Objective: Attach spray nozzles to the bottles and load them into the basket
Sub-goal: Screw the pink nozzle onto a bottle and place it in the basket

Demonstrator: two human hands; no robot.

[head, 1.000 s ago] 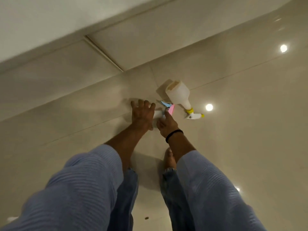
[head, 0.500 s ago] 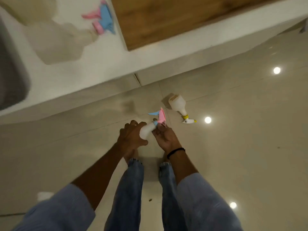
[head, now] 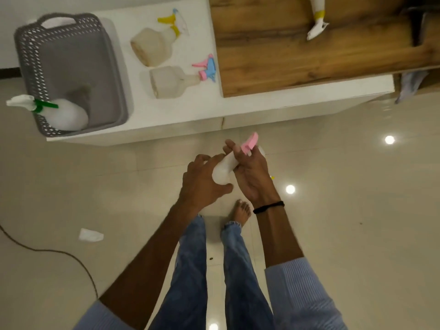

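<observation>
- Both hands hold one spray bottle above the floor, just in front of the desk. The left hand curls round its white body, and the right hand wraps the neck under the pink trigger.
- Glossy beige floor shows round light spots. A dark cable and a white scrap lie on it at left.
- White desk carries a wooden slab and a grey basket holding a green-trigger bottle. Beside the basket lie a yellow-trigger bottle and a pink-and-blue-trigger bottle.
</observation>
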